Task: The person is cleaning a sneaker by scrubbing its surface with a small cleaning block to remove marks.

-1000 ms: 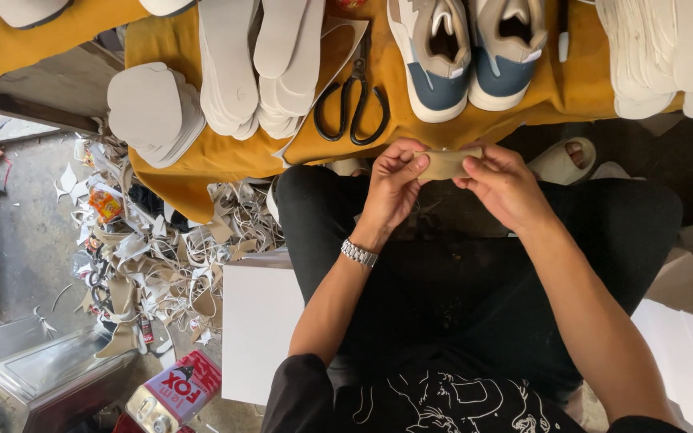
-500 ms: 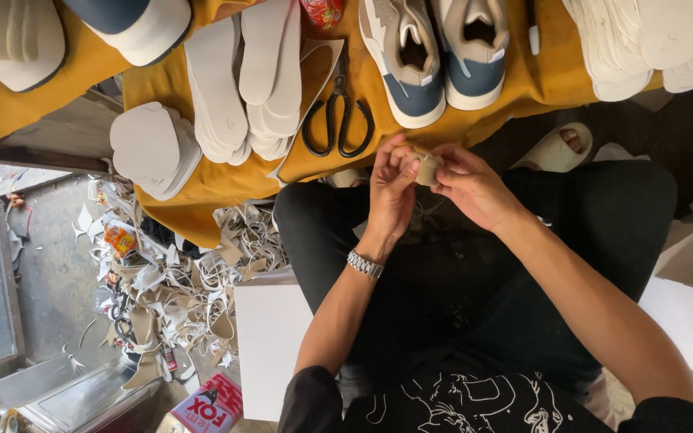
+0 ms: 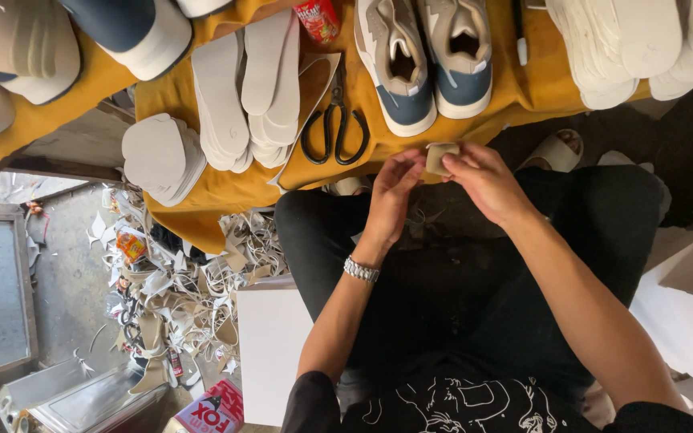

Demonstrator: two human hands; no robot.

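Fingers: both sets closed w/ tips pinching a small beige piece [image 3: 440, 157] between us, held over our lap just below the tabletop edge
Left hand [image 3: 393, 195]: grips the piece's left side; silver bracelet [image 3: 360, 269] on wrist
Right hand [image 3: 487, 181]: thumb & forefinger on the piece's right side and top
Tabletop [image 3: 226, 191]: mustard-yellow cloth cover
Scissors [image 3: 334, 128]: black handles, lying on cloth just above-left of our hands
Sneakers [image 3: 428, 58]: beige/blue pair, just right of scissors
Insoles [image 3: 246, 92]: white stacks left of scissors, more at far right [image 3: 627, 44]
Floor [image 3: 66, 281]: pale offcut scraps [image 3: 178, 281] piled at left
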